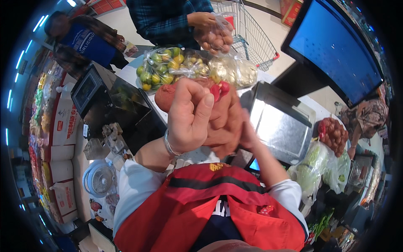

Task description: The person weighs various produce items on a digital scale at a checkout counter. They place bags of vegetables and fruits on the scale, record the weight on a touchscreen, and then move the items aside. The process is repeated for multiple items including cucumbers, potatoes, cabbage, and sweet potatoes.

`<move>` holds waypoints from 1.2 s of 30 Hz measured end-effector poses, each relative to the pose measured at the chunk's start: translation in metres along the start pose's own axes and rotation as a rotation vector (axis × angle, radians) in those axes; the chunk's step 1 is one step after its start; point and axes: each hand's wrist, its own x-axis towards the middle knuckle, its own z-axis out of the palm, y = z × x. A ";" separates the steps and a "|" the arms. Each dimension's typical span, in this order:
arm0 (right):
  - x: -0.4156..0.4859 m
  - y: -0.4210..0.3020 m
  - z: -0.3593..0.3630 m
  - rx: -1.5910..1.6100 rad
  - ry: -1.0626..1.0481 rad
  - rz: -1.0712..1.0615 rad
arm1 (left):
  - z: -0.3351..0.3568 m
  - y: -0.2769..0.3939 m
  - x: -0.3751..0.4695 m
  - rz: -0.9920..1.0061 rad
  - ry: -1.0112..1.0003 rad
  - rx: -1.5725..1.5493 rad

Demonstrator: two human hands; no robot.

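In front of my chest I hold up a reddish-brown net bag of bulky root-like pieces (220,126). My left hand (190,116) grips its gathered top, thumb and bent fingers beside a red tie (219,90). My right hand (247,130), blurred, lies against the bag's right side; its fingers are partly hidden. Behind the bag, clear plastic bags of green-yellow citrus fruit (160,67) and a bag of pale golden items (234,70) sit on the white counter (267,77). To the right is a metal scale plate (278,126).
A person across the counter holds a clear bag of round brown items (217,39) near a shopping cart (252,34). A monitor (333,47) stands at upper right, a black terminal (110,97) at left. Bagged vegetables (315,167) and a red net bag (335,135) lie right.
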 end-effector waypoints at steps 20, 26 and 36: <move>-0.190 -0.116 -0.243 -1.350 0.945 -1.119 | 0.139 -0.173 -0.132 -0.297 -0.082 0.238; -0.227 -0.178 -0.203 -1.735 0.819 -0.266 | 0.137 -0.175 -0.144 -0.355 -0.394 0.260; -0.145 -0.334 -0.073 -2.064 1.036 -1.682 | 0.118 -0.188 -0.152 -0.574 -0.190 -0.107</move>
